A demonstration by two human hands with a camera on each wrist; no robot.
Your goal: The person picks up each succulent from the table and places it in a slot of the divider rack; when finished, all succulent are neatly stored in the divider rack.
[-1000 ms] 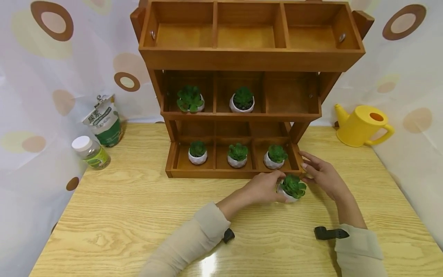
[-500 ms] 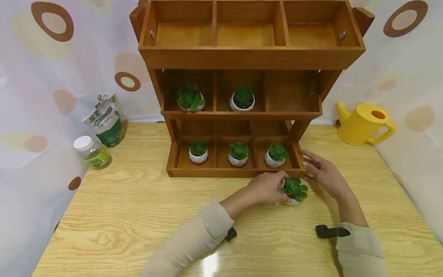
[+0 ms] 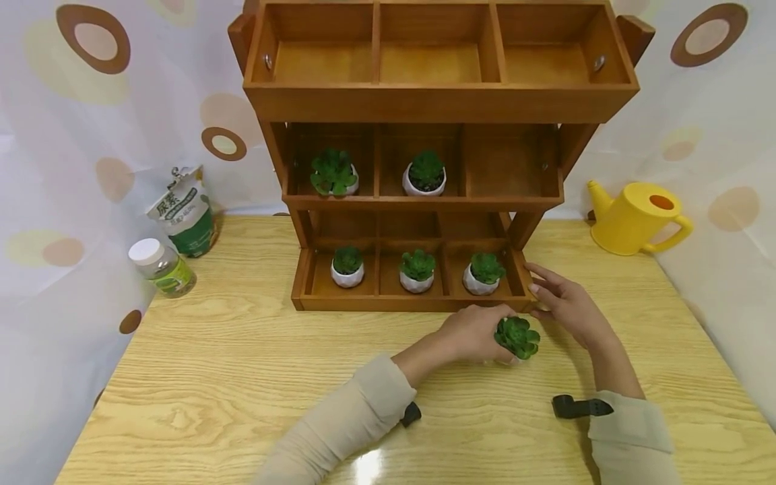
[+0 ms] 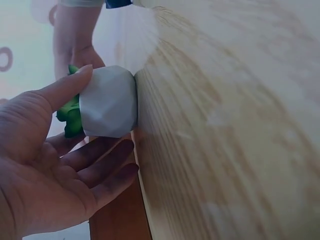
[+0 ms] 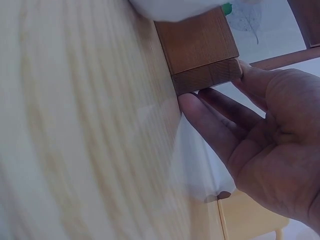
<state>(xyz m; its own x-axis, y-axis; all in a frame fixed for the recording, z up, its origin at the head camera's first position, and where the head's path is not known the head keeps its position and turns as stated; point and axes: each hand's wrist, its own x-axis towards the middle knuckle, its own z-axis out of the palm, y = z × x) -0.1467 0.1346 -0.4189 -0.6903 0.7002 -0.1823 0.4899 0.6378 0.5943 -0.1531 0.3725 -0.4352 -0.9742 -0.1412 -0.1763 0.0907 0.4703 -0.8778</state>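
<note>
My left hand [image 3: 475,335] grips a small potted succulent [image 3: 517,338] in front of the shelf's lower right corner. In the left wrist view, thumb and fingers go round its white faceted pot [image 4: 110,102], whose base is right at the tabletop. The right hand [image 3: 572,311] touches the right end of the brown wooden shelf [image 3: 442,104]. Seen from the right wrist, its thumb lies at the upper edge and the fingertips [image 5: 190,102] meet the end face. Similar potted succulents fill the bottom tier, including one [image 3: 484,277] at right; two more [image 3: 332,174] stand in the middle tier's left and centre compartments.
A yellow watering can [image 3: 636,219] stands at the back right of the wooden table [image 3: 242,384]. Back left are a green-and-white bag [image 3: 189,215] and a clear jar with a white lid [image 3: 162,268]. Patterned white sheeting [image 3: 54,168] hangs behind and at the sides.
My left hand has shifted slightly right and toward me with the potted succulent, and now covers most of its pot in the head view. The right hand stays at the shelf's end.
</note>
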